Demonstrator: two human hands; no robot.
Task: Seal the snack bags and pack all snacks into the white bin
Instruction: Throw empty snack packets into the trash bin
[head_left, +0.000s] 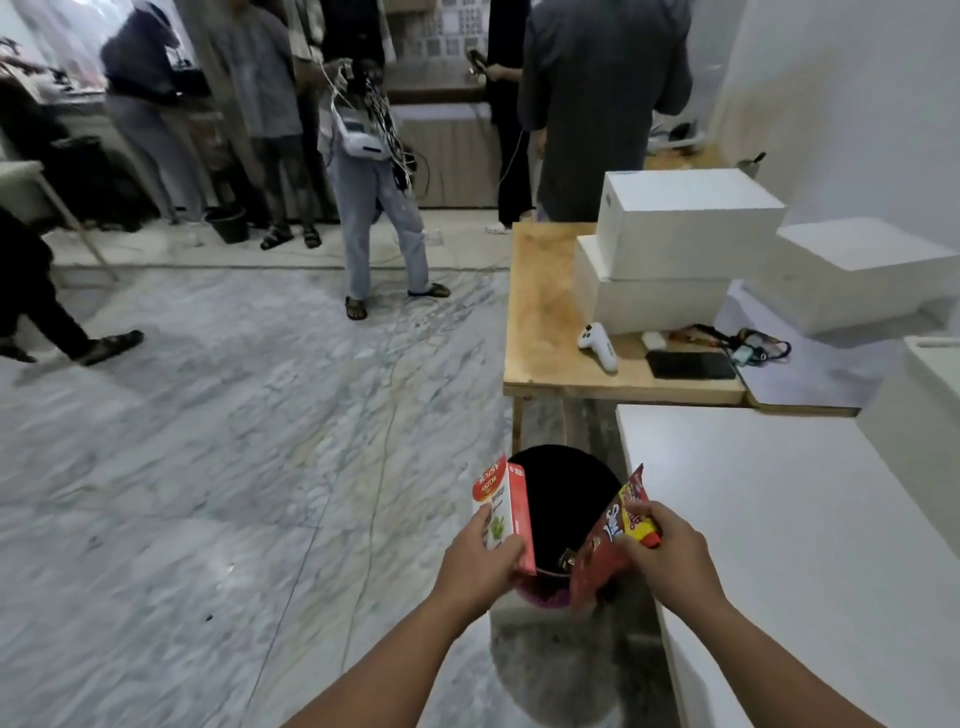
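Observation:
My left hand (480, 558) grips a red and white snack box (506, 512), held upright over the floor. My right hand (662, 551) pinches the top of a dark red snack bag (605, 545) that hangs down from my fingers. Both snacks hover above a round black bag or basket (563, 506) that stands on the floor beside the white table (779, 519). At the right edge of the view, part of a white bin (924, 447) rests on that table.
A wooden table (540, 322) behind carries stacked white boxes (680, 249), a white controller (600, 345) and a black phone (691, 365). Several people stand across the marble floor (234, 441) at the back. A thin cable runs along the floor.

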